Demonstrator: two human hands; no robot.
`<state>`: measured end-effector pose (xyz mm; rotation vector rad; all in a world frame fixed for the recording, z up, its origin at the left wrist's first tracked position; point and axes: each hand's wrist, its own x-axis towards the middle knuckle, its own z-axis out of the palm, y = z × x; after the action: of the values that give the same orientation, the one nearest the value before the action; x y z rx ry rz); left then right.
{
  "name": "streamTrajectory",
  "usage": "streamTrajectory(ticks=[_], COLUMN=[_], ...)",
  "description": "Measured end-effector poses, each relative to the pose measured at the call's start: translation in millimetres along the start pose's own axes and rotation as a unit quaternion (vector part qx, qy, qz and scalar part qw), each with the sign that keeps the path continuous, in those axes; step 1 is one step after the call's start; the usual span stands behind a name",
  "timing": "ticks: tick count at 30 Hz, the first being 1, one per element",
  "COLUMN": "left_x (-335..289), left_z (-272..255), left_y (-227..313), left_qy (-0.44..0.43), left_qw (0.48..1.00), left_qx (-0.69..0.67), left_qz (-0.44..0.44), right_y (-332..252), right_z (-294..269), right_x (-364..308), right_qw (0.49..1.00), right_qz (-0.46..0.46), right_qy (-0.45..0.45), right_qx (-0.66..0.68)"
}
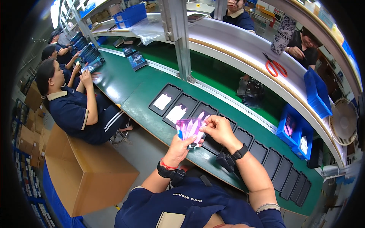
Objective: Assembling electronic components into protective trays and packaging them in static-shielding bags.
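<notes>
My left hand [177, 150] is closed around a fanned bunch of small flat purple-and-pink packets [191, 128], held over the near edge of the green bench. The thumb of my right hand [219, 130] and its fingers pinch the right edge of this bunch; how many packets they grip is hidden. Beneath and beyond my hands runs a row of shallow black trays [259, 152]. White cut cards [162, 102] lie in the far left tray, and similar white cards [176, 114] in the one beside it. The tray behind the packets is partly covered.
Blue bins [289, 131] with packets stand at the right. Red-handled pliers [276, 67] lie on the raised white shelf [235, 47]. A dark printed box [136, 60] sits farther left. A large open carton [93, 171] and a seated co-worker [70, 110] are on my left.
</notes>
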<state>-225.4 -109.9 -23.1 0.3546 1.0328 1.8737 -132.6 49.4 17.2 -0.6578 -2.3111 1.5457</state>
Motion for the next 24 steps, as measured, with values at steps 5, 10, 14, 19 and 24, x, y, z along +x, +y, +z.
streamTrajectory(ticks=[5, 10, 14, 19, 24], left_x=[6, 8, 9, 13, 17], left_z=[10, 8, 34, 54, 55], left_y=[-10, -6, -22, -40, -37], left_qy=[0.014, 0.034, -0.003, -0.037, -0.072], left_qw=[0.997, 0.999, 1.000, 0.997, 0.994], left_qx=[-0.074, 0.012, 0.024, -0.036, 0.028], left_qz=[-0.027, 0.009, 0.012, -0.064, -0.082], right_y=[33, 42, 1, 33, 55], right_z=[-24, -35, -35, -45, -78], right_x=[-16, -37, -52, -68, -99], right_qw=[0.996, 0.864, 0.990, 0.983, 0.979], right_qz=[0.032, -0.133, 0.053, 0.016, 0.071], right_qy=[0.061, 0.202, 0.113, 0.134, 0.160], right_qx=[0.050, -0.441, -0.068, 0.123, -0.107])
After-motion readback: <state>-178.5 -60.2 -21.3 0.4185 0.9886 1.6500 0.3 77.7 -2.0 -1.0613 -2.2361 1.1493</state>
